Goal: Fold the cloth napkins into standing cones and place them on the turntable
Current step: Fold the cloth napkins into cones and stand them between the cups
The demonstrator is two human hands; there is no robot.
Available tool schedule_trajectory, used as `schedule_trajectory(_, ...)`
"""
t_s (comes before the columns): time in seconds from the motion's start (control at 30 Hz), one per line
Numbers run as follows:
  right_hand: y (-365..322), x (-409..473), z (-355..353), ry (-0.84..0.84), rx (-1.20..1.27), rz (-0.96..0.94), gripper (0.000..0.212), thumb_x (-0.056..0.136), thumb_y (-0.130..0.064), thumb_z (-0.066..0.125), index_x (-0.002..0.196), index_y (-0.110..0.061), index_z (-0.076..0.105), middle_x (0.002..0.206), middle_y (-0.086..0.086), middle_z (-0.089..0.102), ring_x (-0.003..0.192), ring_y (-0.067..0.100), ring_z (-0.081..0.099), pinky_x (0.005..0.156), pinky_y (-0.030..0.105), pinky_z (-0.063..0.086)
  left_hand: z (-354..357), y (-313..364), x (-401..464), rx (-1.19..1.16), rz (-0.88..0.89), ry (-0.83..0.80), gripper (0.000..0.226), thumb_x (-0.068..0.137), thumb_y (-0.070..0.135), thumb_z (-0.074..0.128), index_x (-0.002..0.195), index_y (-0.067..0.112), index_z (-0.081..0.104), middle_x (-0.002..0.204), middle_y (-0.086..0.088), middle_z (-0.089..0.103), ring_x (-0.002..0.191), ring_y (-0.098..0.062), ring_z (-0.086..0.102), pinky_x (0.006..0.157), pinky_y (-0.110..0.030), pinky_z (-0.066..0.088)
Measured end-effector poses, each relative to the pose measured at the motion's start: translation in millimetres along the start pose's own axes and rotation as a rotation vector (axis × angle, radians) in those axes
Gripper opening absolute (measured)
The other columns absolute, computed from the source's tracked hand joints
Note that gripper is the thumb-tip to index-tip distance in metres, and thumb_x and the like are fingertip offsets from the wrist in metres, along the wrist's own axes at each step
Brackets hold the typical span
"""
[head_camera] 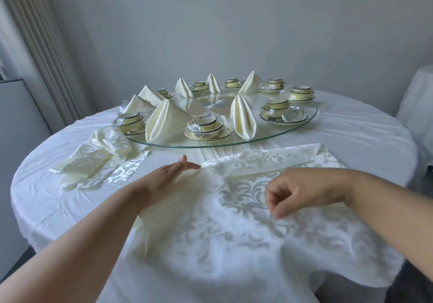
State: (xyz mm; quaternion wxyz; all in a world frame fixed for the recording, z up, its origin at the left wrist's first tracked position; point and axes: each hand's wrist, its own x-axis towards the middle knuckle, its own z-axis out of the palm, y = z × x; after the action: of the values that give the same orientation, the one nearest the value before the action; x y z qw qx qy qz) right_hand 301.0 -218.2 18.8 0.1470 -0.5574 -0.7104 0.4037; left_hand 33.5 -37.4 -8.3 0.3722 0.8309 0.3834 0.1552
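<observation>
Overhanging table edge (351, 286), napkin (234, 220) between hands

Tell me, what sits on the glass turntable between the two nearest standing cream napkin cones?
In the head view, a wrapped bowl set sits between the left cone and right cone.

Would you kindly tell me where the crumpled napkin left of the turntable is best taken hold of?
Judging by its pose, pinch the crumpled napkin at its near pointed corner, coming from the left hand side. That corner lies flat and free on the tablecloth, while the bunched far end sits against the glass turntable rim.
</observation>
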Motion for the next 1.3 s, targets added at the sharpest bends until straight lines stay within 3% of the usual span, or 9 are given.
schedule_trajectory(0.17, 37, 38, -27, 0.786, 0.39, 0.354, 0.056, 0.087, -0.043, 0.066, 0.129, -0.017, 0.041, 0.077, 0.016, 0.063, 0.062, 0.027, 0.064, 0.059, 0.036, 0.055, 13, -3, 13, 0.01, -0.068, 0.109, 0.069, 0.092, 0.068, 0.014, 0.11, 0.033, 0.07, 0.131, 0.009, 0.052, 0.129, -0.013, 0.041, 0.108, -0.028, 0.026)
schedule_trajectory(0.3, 48, 54, -40, 0.664, 0.619, 0.549, 0.047, 0.093, -0.035, 0.061, 0.12, 0.001, 0.05, 0.065, 0.016, 0.056, 0.044, 0.02, 0.059, 0.038, 0.022, 0.048, 5, -6, 15, -0.142, -0.053, 0.104, 0.075, 0.091, 0.069, 0.016, 0.104, 0.023, 0.074, 0.123, 0.011, 0.064, 0.122, -0.008, 0.05, 0.105, -0.032, 0.034)
schedule_trajectory(0.47, 42, 72, -66, 0.791, 0.694, 0.353, 0.012, 0.096, -0.01, 0.056, 0.092, 0.001, 0.052, 0.062, 0.013, 0.057, 0.034, 0.012, 0.055, 0.033, 0.019, 0.045, -27, -6, 23, -0.377, -0.071, 0.205, 0.071, 0.083, 0.069, 0.032, 0.092, 0.014, 0.077, 0.104, 0.001, 0.073, 0.096, -0.018, 0.057, 0.077, -0.027, 0.043)
schedule_trajectory(0.6, 18, 90, -98, 0.891, 0.823, 0.183, 0.011, 0.097, -0.011, 0.052, 0.094, -0.001, 0.054, 0.066, 0.013, 0.061, 0.04, 0.013, 0.06, 0.037, 0.021, 0.049, -63, 12, 33, -0.095, -0.021, 0.413, 0.034, 0.093, 0.044, 0.054, 0.078, 0.021, 0.075, 0.066, 0.007, 0.068, 0.062, -0.011, 0.048, 0.055, -0.02, 0.035)
schedule_trajectory(0.73, -1, 120, -110, 0.935, 0.913, -0.049, 0.017, 0.098, -0.009, 0.05, 0.114, -0.006, 0.045, 0.091, 0.018, 0.061, 0.067, 0.021, 0.066, 0.06, 0.027, 0.057, -84, 14, 50, 0.136, -0.064, 0.451, 0.031, 0.093, 0.044, 0.054, 0.081, 0.025, 0.075, 0.075, -0.001, 0.063, 0.063, -0.017, 0.044, 0.055, -0.025, 0.03)
schedule_trajectory(0.9, -1, 130, -92, 0.857, 0.471, -0.054, 0.07, 0.094, -0.018, 0.058, 0.149, -0.012, 0.015, 0.139, 0.002, 0.047, 0.126, 0.017, 0.046, 0.099, 0.032, 0.039, -70, -7, 61, 0.101, -0.136, 0.417, 0.04, 0.097, 0.047, 0.042, 0.089, 0.023, 0.073, 0.099, -0.006, 0.067, 0.086, -0.022, 0.057, 0.074, -0.029, 0.037)
schedule_trajectory(1.07, 5, 92, -31, 0.559, 0.002, 0.026, 0.033, 0.091, -0.036, 0.06, 0.122, -0.028, 0.053, 0.124, -0.011, 0.058, 0.113, 0.004, 0.056, 0.1, 0.03, 0.046, -31, -3, 31, 0.415, 0.266, 0.724, 0.027, 0.097, 0.03, 0.05, 0.097, 0.014, 0.071, 0.101, -0.007, 0.064, 0.098, -0.023, 0.057, 0.083, -0.028, 0.042)
schedule_trajectory(1.17, 6, 64, 2, 0.252, -0.26, 0.092, 0.045, 0.09, -0.057, 0.046, 0.128, -0.034, 0.054, 0.131, -0.018, 0.054, 0.116, -0.001, 0.052, 0.098, 0.021, 0.041, 8, 21, -12, 0.195, 0.369, 0.331, 0.042, 0.091, 0.055, 0.039, 0.09, 0.029, 0.072, 0.093, 0.017, 0.067, 0.089, 0.002, 0.06, 0.078, -0.012, 0.043)
schedule_trajectory(1.3, 7, 54, 16, 0.275, -0.362, 0.052, 0.047, 0.091, -0.055, 0.045, 0.129, -0.028, 0.055, 0.134, -0.016, 0.051, 0.124, 0.0, 0.045, 0.102, 0.02, 0.034, 42, 21, -35, 0.288, 0.35, -0.252, 0.077, 0.081, 0.078, 0.009, 0.133, 0.04, 0.052, 0.141, 0.031, 0.039, 0.13, 0.021, 0.024, 0.11, -0.006, 0.014)
